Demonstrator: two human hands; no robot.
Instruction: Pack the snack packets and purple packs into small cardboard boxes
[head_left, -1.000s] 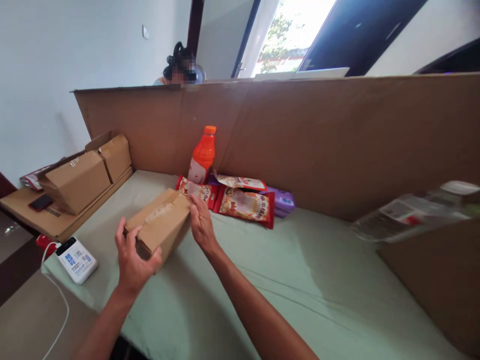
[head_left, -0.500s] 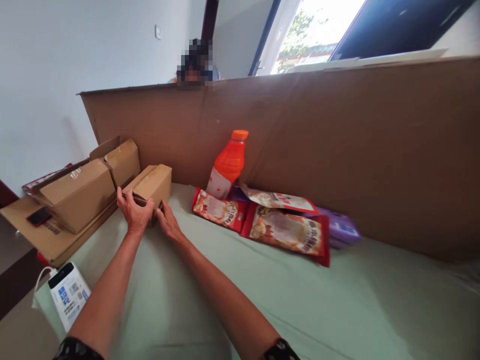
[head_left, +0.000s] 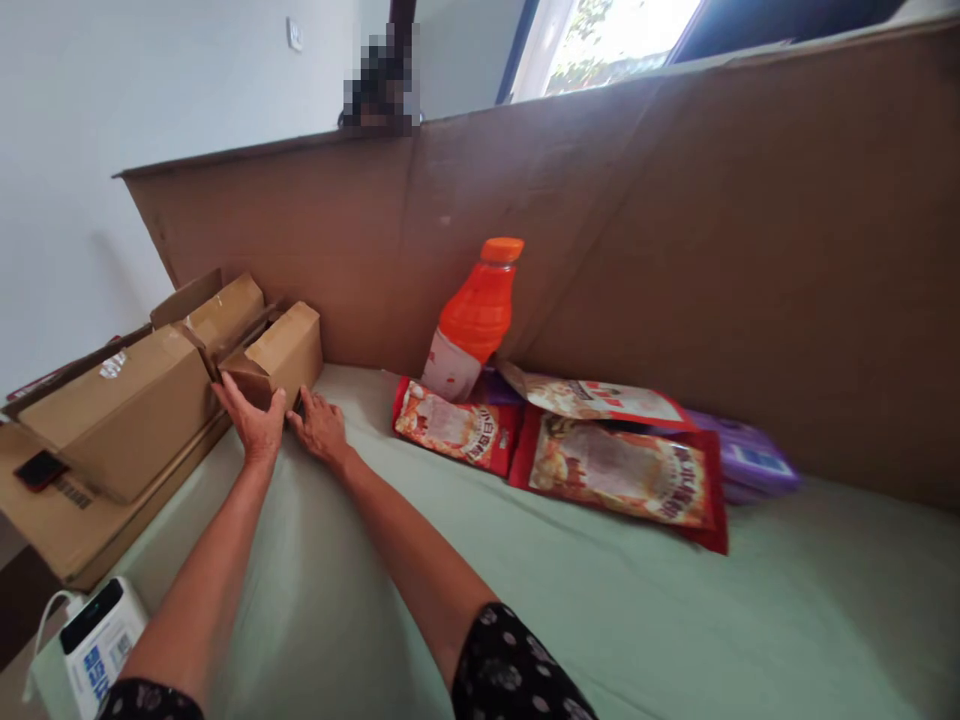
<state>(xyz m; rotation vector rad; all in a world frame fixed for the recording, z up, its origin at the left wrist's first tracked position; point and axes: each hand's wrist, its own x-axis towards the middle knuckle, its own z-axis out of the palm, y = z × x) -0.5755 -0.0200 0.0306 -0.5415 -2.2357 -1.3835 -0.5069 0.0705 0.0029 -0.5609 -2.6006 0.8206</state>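
Observation:
A small cardboard box (head_left: 298,345) stands on the green cloth against the tall cardboard wall, its near-end flap tilted up. My left hand (head_left: 251,418) is at the box's near end, thumb at the front corner and fingers along the left side, gripping it. My right hand (head_left: 322,428) rests low beside the box's right near corner, palm down with fingers extended and slightly bent. A small dark patch shows by its fingertips; I cannot tell what it is. Larger cardboard boxes (head_left: 124,405) stand immediately left.
An orange bottle (head_left: 480,310) leans against the cardboard wall (head_left: 675,250). Red snack packets (head_left: 615,480) and a purple pack (head_left: 750,460) lie right. A white power bank (head_left: 101,640) with a cable sits front left. Behind the wall is a person (head_left: 379,85).
The view has shifted. The small box sits closer to the boxes on its left, and its near flap shows more. My right hand has flattened lower beside the box.

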